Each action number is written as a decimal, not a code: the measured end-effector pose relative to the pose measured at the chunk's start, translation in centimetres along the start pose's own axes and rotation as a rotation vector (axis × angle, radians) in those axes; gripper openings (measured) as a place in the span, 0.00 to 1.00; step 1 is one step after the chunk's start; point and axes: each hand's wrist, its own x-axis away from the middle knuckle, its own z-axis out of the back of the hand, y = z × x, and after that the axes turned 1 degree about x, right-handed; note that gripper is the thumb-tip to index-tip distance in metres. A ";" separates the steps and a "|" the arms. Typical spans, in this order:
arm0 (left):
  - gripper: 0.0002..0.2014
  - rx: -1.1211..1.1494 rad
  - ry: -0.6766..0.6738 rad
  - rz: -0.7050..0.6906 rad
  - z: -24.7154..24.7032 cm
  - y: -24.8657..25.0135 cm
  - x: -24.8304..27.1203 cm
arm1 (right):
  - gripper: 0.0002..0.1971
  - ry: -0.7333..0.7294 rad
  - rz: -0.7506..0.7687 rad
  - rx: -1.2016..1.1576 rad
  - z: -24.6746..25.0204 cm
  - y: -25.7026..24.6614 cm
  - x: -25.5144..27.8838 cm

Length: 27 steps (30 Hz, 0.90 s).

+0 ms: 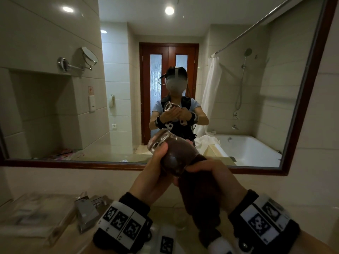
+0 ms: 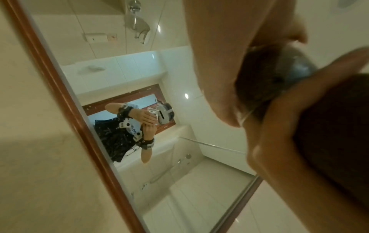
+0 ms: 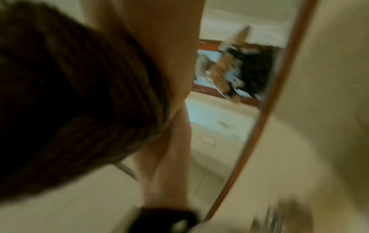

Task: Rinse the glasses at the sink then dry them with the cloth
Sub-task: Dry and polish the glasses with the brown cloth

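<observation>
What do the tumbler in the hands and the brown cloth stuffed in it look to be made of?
Tumbler: clear, glossy glass, probably; the cloth shows through its wall and the thick base glints. Brown cloth: soft matte woven fabric; it bunches and hangs limp below the right hand, and the right wrist view shows faint ribbing. Left hand grips the tumbler.

Left hand (image 1: 156, 167): raised at chest height, at ten o'clock of the right, fingers and thumb curled round a glass (image 1: 165, 149), thumb on top. Right hand (image 1: 211, 178): at four o'clock, fist closed round a brown cloth (image 1: 200, 198). Both wrists banded, forearms angled inward.
</observation>
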 end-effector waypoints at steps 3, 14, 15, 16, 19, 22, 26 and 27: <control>0.41 -0.189 0.073 0.100 0.9 0.5 -0.2 | 0.09 0.087 0.156 0.175 0.7 -0.1 -1.1; 0.31 -0.029 0.218 0.042 -0.2 -0.9 -0.9 | 0.16 0.066 0.301 0.751 1.4 2.2 -2.1; 0.29 -0.018 0.233 0.031 0.2 -1.0 -1.0 | 0.13 0.028 0.142 0.578 1.8 1.7 -1.9; 0.25 -0.034 0.234 0.013 0.2 -1.0 -1.0 | 0.11 -0.001 0.020 0.476 2.2 1.2 -1.7; 0.10 -0.185 0.290 -0.026 0.4 -1.7 -1.2 | 0.14 -0.059 -0.130 0.494 3.1 0.2 -1.7; 0.11 -0.216 0.352 -0.017 0.5 -1.6 -1.0 | 0.15 -0.041 -0.232 0.510 4.2 -0.6 -1.3; 0.09 -0.540 0.400 -0.145 2.3 -0.3 -0.5 | 0.18 0.078 -0.208 0.513 6.4 -1.9 0.1; 0.09 -0.642 0.392 -0.189 2.5 -0.1 -0.4 | 0.17 0.137 -0.124 0.541 6.7 -2.2 0.2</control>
